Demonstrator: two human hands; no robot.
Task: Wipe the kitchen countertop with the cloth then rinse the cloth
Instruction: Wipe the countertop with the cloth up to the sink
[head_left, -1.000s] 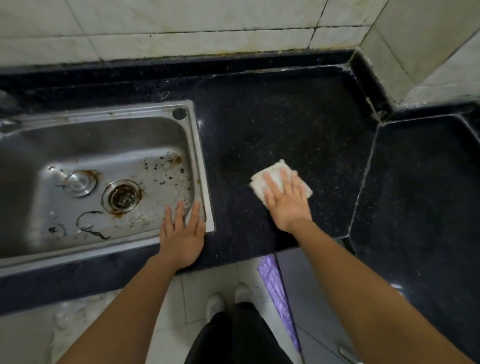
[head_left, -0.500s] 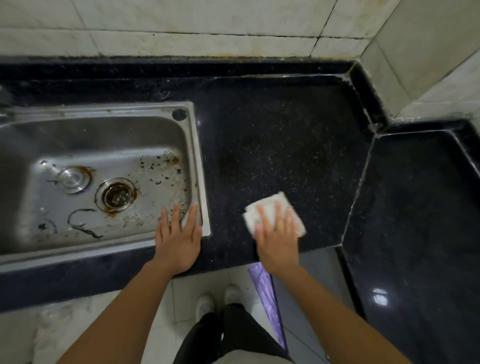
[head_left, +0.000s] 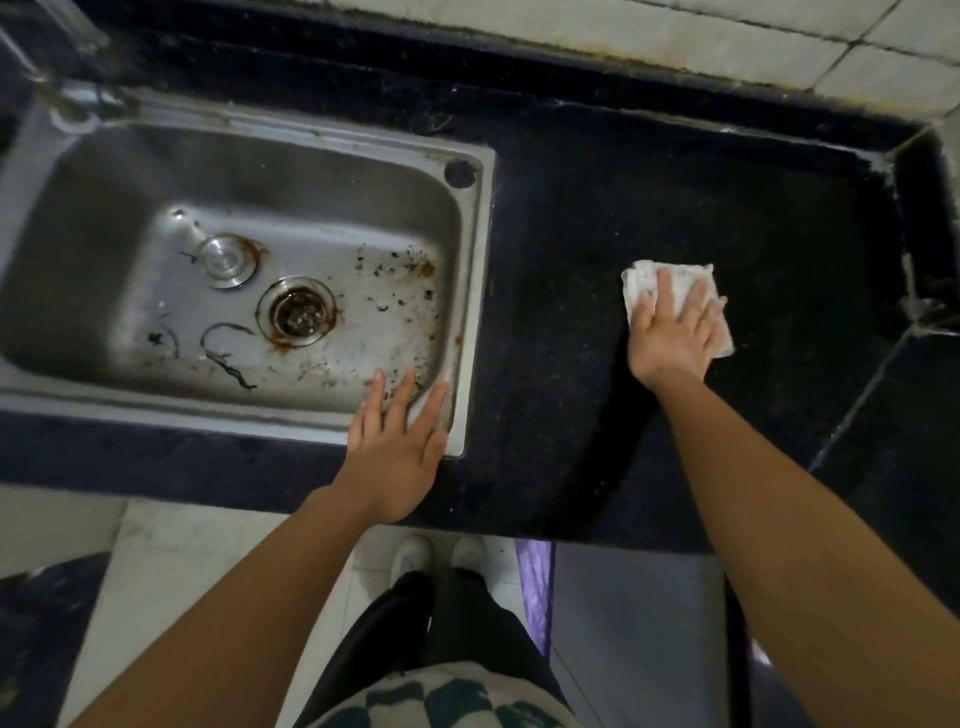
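A folded white cloth (head_left: 640, 283) lies flat on the black speckled countertop (head_left: 571, 234), to the right of the sink. My right hand (head_left: 670, 332) presses down on it with straight, spread fingers, covering most of the cloth. My left hand (head_left: 397, 441) rests flat with straight fingers on the front right corner of the steel sink's rim (head_left: 480, 260) and holds nothing.
The sink basin has a rusty drain (head_left: 297, 310), a loose plug (head_left: 224, 258) and scattered dirt. A tiled wall (head_left: 727, 47) runs behind the counter. The counter turns a corner at the right (head_left: 914, 441). My shoes (head_left: 439, 553) stand on the floor below.
My right hand has slid the cloth away from the counter's front edge and to the right. The camera view has shifted and tilted. The left hand stays on the sink rim.
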